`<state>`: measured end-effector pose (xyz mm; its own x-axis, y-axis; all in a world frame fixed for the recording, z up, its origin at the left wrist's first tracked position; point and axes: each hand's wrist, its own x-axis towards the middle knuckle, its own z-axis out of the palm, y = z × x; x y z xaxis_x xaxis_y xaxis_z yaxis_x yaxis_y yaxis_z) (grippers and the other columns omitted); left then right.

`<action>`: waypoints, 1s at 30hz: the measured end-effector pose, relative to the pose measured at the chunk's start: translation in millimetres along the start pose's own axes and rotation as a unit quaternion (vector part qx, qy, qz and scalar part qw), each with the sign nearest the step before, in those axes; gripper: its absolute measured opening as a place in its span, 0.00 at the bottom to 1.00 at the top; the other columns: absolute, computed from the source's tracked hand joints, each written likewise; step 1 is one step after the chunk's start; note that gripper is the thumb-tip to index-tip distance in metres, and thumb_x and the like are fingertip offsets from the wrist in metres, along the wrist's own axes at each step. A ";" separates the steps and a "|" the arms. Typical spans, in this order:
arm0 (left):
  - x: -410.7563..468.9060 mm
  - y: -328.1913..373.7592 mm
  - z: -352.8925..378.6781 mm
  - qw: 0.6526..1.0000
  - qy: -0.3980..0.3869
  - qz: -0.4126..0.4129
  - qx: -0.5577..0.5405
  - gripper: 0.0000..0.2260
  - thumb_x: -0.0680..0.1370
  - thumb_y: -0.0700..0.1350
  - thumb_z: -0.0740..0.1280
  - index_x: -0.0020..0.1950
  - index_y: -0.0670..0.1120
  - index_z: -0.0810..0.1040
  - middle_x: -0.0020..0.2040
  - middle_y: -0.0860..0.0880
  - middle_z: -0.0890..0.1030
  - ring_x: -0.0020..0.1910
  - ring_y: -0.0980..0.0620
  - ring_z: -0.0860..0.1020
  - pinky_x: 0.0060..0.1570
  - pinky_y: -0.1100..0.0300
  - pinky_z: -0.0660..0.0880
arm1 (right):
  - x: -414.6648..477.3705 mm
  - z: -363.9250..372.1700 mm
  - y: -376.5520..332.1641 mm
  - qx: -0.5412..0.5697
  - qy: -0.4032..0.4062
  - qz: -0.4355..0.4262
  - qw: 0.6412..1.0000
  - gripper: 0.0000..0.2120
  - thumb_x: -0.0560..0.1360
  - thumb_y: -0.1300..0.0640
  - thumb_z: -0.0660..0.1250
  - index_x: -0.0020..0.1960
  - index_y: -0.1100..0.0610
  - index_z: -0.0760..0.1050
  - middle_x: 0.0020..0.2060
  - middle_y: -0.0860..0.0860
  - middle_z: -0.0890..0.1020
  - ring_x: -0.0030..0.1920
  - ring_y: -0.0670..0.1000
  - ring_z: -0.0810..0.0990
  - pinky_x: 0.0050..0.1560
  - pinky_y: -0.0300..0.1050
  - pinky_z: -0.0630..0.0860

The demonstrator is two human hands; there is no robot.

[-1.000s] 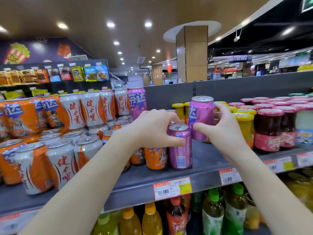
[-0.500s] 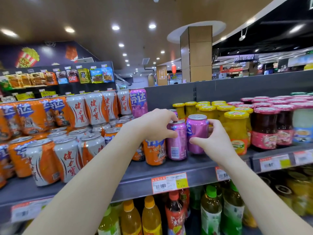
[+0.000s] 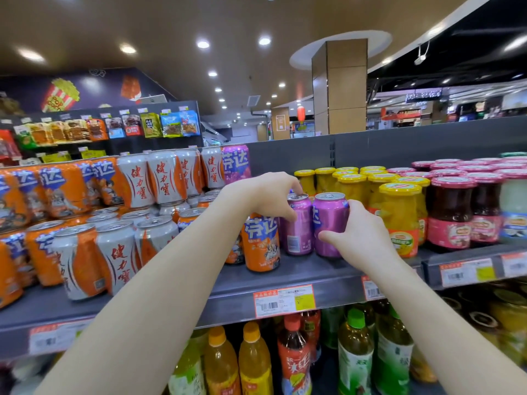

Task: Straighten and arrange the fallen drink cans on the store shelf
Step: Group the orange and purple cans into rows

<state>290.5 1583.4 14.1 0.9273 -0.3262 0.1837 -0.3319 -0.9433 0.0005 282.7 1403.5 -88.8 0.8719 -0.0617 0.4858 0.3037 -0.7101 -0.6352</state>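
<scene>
Lower shelf, nearest: bottled drinks [image 3: 253,363] with yellow, orange, red and green caps, upright in a row below the price tags [image 3: 283,300] on the grey shelf [image 3: 285,276] edge. On that shelf, left side: orange cans [image 3: 42,252] and white cans [image 3: 117,252] with red lettering, upright, a second tier stacked on top farther back. Centre: one orange can [image 3: 261,243] upright, just left of two purple cans standing side by side and touching. Left purple can [image 3: 298,226]: upright, gripped from above and from the left by the left hand [image 3: 268,195], fingertips on its top rim, thumb on its side. Right purple can [image 3: 329,223]: upright, grasped around its right side by the right hand [image 3: 362,235], thumb across the front, fingers behind. Right of the cans: jars with yellow lids [image 3: 399,218], then jars with pink lids [image 3: 450,215], in rows running back. Farther back, left: a tall purple can [image 3: 236,163] at the end of the upper tier. Far background: hanging snack packets [image 3: 151,125], a square pillar [image 3: 339,86], ceiling lights.
</scene>
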 end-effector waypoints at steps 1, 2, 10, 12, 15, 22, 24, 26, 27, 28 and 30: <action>2.7 0.1 0.3 1.000 0.003 -0.003 0.002 0.28 0.77 0.50 0.74 0.76 0.51 0.71 0.71 0.47 0.74 0.65 0.47 0.75 0.53 0.57 0.72 | -0.2 1.0 -0.5 -0.002 0.003 -0.004 1.000 0.34 0.69 0.47 0.79 0.69 0.55 0.69 0.63 0.54 0.81 0.60 0.57 0.80 0.54 0.50 0.77; 5.5 0.7 0.5 1.000 0.007 -0.008 0.005 0.28 0.77 0.50 0.74 0.75 0.50 0.72 0.71 0.47 0.74 0.64 0.47 0.75 0.51 0.57 0.72 | -0.3 1.7 -1.4 -0.004 0.003 -0.007 1.000 0.34 0.69 0.47 0.79 0.69 0.55 0.69 0.63 0.54 0.81 0.60 0.57 0.80 0.54 0.50 0.77; 21.5 0.3 3.8 0.999 0.026 -0.039 -0.011 0.26 0.76 0.44 0.73 0.74 0.49 0.73 0.70 0.46 0.75 0.65 0.45 0.76 0.51 0.57 0.74 | 4.0 4.3 -10.2 0.037 -0.066 -0.030 0.997 0.36 0.69 0.48 0.80 0.72 0.53 0.69 0.65 0.51 0.80 0.60 0.53 0.80 0.50 0.43 0.75; 12.9 -4.2 -1.6 0.997 0.051 -0.045 -0.039 0.24 0.78 0.46 0.71 0.75 0.49 0.72 0.70 0.46 0.75 0.65 0.47 0.76 0.52 0.58 0.73 | 5.8 8.0 -12.9 0.050 -0.073 -0.034 0.996 0.37 0.69 0.49 0.80 0.73 0.53 0.69 0.65 0.51 0.79 0.62 0.53 0.79 0.51 0.42 0.74; -11.2 -17.7 -15.7 0.989 0.102 -0.061 -0.083 0.20 0.81 0.47 0.66 0.73 0.48 0.74 0.67 0.48 0.78 0.62 0.50 0.77 0.51 0.60 0.72 | 10.1 18.2 -17.4 0.046 -0.063 -0.036 0.996 0.38 0.69 0.48 0.80 0.73 0.53 0.68 0.67 0.52 0.79 0.63 0.54 0.79 0.54 0.47 0.77; -76.2 -65.6 -21.6 0.983 0.121 -0.110 -0.086 0.14 0.81 0.47 0.65 0.67 0.51 0.78 0.59 0.52 0.81 0.57 0.53 0.79 0.47 0.63 0.75 | 21.2 42.6 -26.8 0.008 -0.040 -0.026 0.999 0.35 0.69 0.45 0.79 0.69 0.56 0.69 0.65 0.55 0.80 0.63 0.59 0.79 0.56 0.52 0.77; -90.2 -75.5 -16.7 0.981 0.127 -0.114 -0.088 0.14 0.81 0.47 0.65 0.67 0.51 0.79 0.60 0.51 0.82 0.57 0.54 0.79 0.51 0.62 0.76 | 20.6 47.3 -30.0 0.010 -0.034 -0.011 0.999 0.35 0.69 0.47 0.79 0.69 0.58 0.69 0.65 0.57 0.79 0.64 0.60 0.78 0.57 0.53 0.76; -102.1 -84.8 -10.7 0.980 0.133 -0.117 -0.086 0.14 0.81 0.47 0.66 0.66 0.51 0.79 0.60 0.52 0.81 0.57 0.54 0.79 0.51 0.62 0.76 | 13.2 51.4 -34.5 0.030 0.033 -0.022 0.999 0.32 0.70 0.52 0.78 0.68 0.59 0.70 0.62 0.59 0.78 0.62 0.60 0.76 0.58 0.54 0.75; -107.6 -89.6 -8.3 0.980 0.139 -0.118 -0.083 0.14 0.81 0.48 0.67 0.66 0.52 0.79 0.60 0.52 0.81 0.57 0.54 0.79 0.53 0.60 0.77 | 5.9 53.5 -37.5 0.054 0.087 -0.045 0.994 0.28 0.70 0.56 0.76 0.66 0.59 0.71 0.59 0.59 0.78 0.60 0.60 0.76 0.57 0.53 0.76; -113.4 -94.2 -6.8 0.979 0.146 -0.120 -0.074 0.14 0.80 0.50 0.67 0.66 0.53 0.79 0.61 0.52 0.81 0.58 0.54 0.79 0.56 0.56 0.79 | -3.2 55.6 -41.8 0.089 0.130 -0.066 0.985 0.24 0.70 0.59 0.74 0.64 0.59 0.72 0.56 0.57 0.78 0.57 0.57 0.76 0.54 0.50 0.75; -124.0 -103.4 -6.6 0.979 0.159 -0.122 -0.042 0.16 0.79 0.53 0.67 0.66 0.53 0.78 0.61 0.53 0.80 0.59 0.54 0.78 0.59 0.50 0.79 | -19.2 56.5 -54.9 0.174 0.092 -0.052 0.979 0.19 0.72 0.59 0.72 0.60 0.54 0.72 0.52 0.51 0.78 0.51 0.51 0.77 0.49 0.44 0.72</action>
<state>208.7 1721.8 -2.3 0.8844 -0.0443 0.4647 -0.1333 -0.9780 0.1606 271.0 1483.3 -97.2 0.7544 -0.1495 0.6392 0.5281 -0.4402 -0.7262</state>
